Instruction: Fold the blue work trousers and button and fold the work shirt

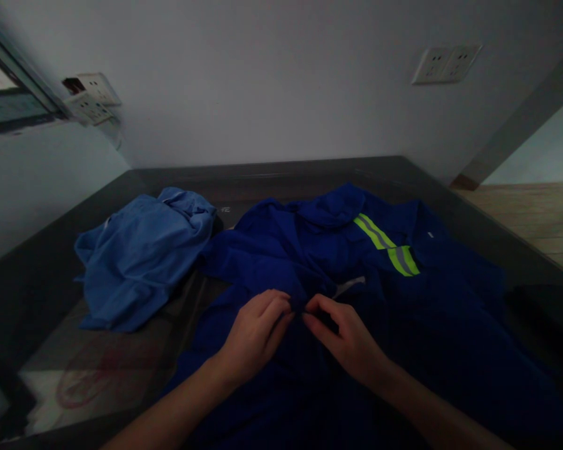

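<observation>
A dark blue work garment [431, 312] with a yellow-and-grey reflective stripe [387, 244] lies spread over the dark table [37, 275]. My left hand [256, 334] and my right hand [344, 337] meet at the garment's middle. Both have their fingers curled and pinch a fold of the blue cloth between them, fingertips almost touching. What lies under the fingers is hidden.
A crumpled light blue garment [141, 256] lies to the left on the table. White wall sockets [445, 62] and another socket pair [91, 97] sit on the walls behind. A wooden floor [535, 219] shows at the right past the table edge.
</observation>
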`<state>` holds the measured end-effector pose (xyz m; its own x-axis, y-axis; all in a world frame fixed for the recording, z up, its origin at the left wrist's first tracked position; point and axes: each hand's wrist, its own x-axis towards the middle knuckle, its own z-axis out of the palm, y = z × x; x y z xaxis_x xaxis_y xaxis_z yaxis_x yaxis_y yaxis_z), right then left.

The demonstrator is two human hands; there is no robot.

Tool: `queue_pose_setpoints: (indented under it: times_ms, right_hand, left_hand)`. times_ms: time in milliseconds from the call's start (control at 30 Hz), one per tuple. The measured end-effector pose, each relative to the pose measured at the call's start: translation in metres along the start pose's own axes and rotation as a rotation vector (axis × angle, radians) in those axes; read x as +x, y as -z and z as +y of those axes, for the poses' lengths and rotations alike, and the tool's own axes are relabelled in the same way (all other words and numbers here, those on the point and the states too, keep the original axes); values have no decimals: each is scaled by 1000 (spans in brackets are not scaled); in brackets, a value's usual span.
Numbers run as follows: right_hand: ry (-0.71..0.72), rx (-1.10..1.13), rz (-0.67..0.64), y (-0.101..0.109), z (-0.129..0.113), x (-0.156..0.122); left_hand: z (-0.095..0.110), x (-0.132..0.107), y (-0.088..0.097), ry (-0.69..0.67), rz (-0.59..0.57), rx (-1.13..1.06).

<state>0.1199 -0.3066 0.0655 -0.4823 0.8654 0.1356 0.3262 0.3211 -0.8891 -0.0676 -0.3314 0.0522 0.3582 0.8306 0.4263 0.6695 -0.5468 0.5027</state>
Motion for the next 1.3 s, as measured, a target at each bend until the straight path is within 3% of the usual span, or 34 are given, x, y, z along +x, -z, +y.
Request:
queue_pose_setpoints:
  times_ms: [167,267,467,700,833,1100,1300]
  right_hand:
    - [8,-3,39,-8,6,-3]
    - [50,-27,63,-12,9,-5]
    - [85,-44,105,-8,7,-4]
    - [130,-74,164,-7,9,-5]
    - [159,-95,188,-9,10,-6]
    - [330,-168,154,-6,6,-7]
    - [365,-194,179,-5,4,-7]
  left_hand:
    - [-2,-1,-2,-114,24,213]
    - [-5,-3,-4,-133,29,229]
    - [-4,-2,-1,71,37,-210]
    - [-3,3,0,300,43,-471]
    - [-4,5,2,236,-31,-415]
    - [-3,0,-2,113,0,-376]
    - [0,1,1,72,34,-314]
